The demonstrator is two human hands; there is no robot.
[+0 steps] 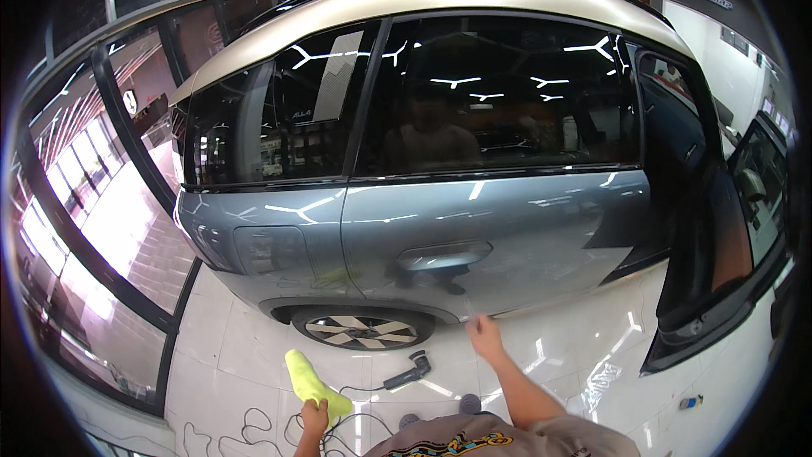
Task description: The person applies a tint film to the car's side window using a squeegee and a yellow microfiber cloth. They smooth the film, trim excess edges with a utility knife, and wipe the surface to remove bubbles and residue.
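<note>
My left hand (315,415) is closed on a bright yellow-green cloth (311,381), which is bunched up and stands out above the fingers, over the floor. My right hand (484,337) is raised, its fingers curled together, in front of the lower edge of the car's rear door. Whether it pinches anything small I cannot make out. Before me stands a blue-grey car (423,228) with a pale roof, showing its side. Its door handle (445,256) lies above and to the left of my right hand.
A dark corded power tool, like a polisher (408,374), lies on the glossy tiled floor below the rear wheel (364,330). Its black cable (254,433) loops at lower left. An open front door (719,262) juts out at right. A small blue bottle (691,403) lies on the floor.
</note>
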